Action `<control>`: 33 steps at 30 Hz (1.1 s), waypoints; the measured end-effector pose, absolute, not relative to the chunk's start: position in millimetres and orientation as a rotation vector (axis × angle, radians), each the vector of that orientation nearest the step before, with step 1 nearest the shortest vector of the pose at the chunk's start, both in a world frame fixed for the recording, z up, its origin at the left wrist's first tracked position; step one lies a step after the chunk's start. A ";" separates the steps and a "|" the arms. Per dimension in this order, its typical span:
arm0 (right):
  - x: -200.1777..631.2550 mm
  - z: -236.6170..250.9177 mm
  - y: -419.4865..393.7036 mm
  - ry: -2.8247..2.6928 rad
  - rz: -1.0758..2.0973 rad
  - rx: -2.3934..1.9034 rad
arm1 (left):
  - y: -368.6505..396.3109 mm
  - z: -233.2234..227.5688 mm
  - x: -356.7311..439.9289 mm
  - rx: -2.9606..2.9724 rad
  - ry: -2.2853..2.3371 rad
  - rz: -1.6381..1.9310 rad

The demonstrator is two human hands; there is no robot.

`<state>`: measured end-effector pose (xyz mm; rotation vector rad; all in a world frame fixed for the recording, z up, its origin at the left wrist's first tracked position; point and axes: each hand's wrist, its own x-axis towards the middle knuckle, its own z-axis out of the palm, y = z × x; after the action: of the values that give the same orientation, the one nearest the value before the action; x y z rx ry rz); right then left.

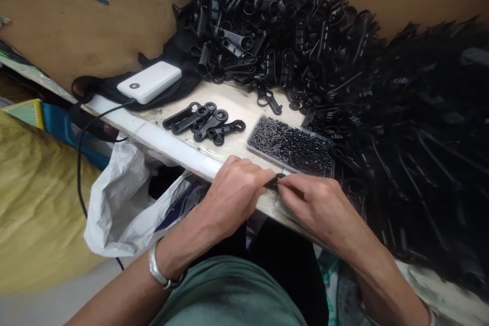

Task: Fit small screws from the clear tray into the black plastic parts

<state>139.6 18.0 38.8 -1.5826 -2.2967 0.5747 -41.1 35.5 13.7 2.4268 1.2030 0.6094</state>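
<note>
Both of my hands meet at the table's front edge over a black plastic part (274, 181), mostly hidden by my fingers. My left hand (237, 189) is closed on its left end, thumb and forefinger pressed together. From the other side my right hand (315, 202) pinches the same part with its fingertips; whether a smaller piece is in them I cannot make out. Just beyond my fingers lies a clear shallow box (250, 146) filled with tiny metal and black pieces. To its left, several black lever-shaped plastic parts (206, 122) rest in a small group.
A big heap of black plastic parts (267, 30) covers the back, and another dark pile (412, 137) fills the right. A white power bank (150, 82) with a black cable (80, 163) lies on black cloth. Below the edge hangs an open white sack (114, 209).
</note>
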 end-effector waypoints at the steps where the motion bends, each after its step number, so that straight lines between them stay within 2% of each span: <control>1: 140.0 38.0 18.0 -2.272 0.600 -1.591 | 35.4 13.7 -41.2 2.431 1.202 0.607; 8: 149.9 37.6 15.2 -2.013 0.577 -1.632 | 34.7 15.5 -43.2 2.441 1.224 0.585; 13: 161.2 42.7 6.8 -1.768 0.556 -1.737 | 42.8 28.7 -47.6 2.485 1.235 0.788; 17: 168.7 39.8 -0.2 -1.710 0.474 -1.741 | 61.4 44.0 -37.7 2.867 1.259 0.921; 23: 174.0 34.0 -4.5 -1.802 0.404 -1.652 | 91.6 45.9 -25.2 3.427 1.037 0.666; 29: 178.4 33.0 -4.4 -1.786 0.434 -1.649 | 93.6 42.2 -37.9 3.373 1.185 0.938; 33: 175.8 34.8 2.0 -1.766 0.453 -1.684 | 80.1 41.2 -46.4 3.002 1.246 1.050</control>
<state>175.8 2.0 34.8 -1.6842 -1.7660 0.4533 -46.4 80.1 41.2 3.0019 1.2457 1.0496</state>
